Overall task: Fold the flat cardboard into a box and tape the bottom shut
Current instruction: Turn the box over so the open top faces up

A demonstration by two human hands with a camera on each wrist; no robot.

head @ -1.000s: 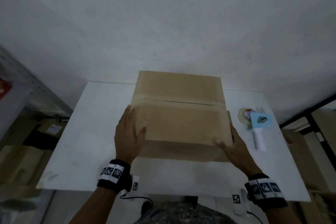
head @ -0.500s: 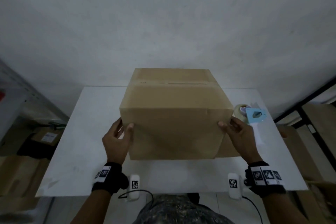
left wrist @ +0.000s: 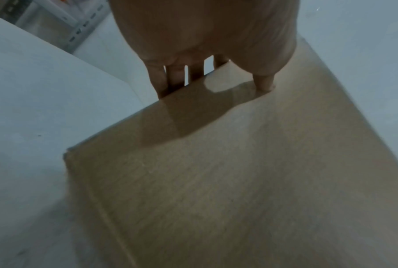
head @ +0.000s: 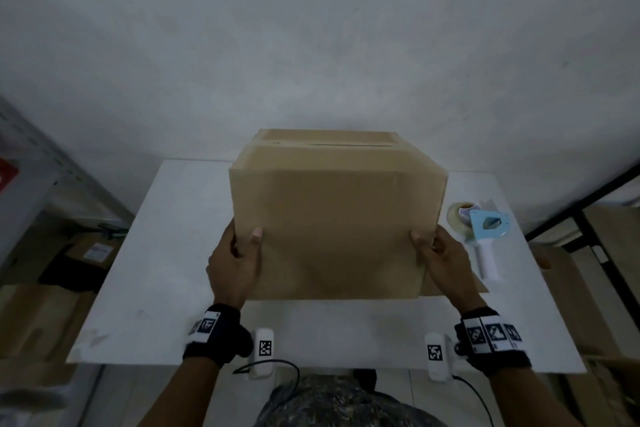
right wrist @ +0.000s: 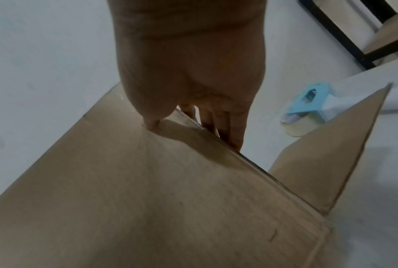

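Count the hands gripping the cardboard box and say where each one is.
2. The left hand grips the box at its near left edge; the right hand grips its near right edge. On each, the thumb presses the near face.

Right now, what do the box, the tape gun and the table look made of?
Box: brown corrugated cardboard, matte, fluted grain showing close up. Tape gun: apparently plastic, light blue body and white handle, smooth; its roll looks like clear film tape. Table: smooth white top, probably laminate or painted board; cannot tell which.
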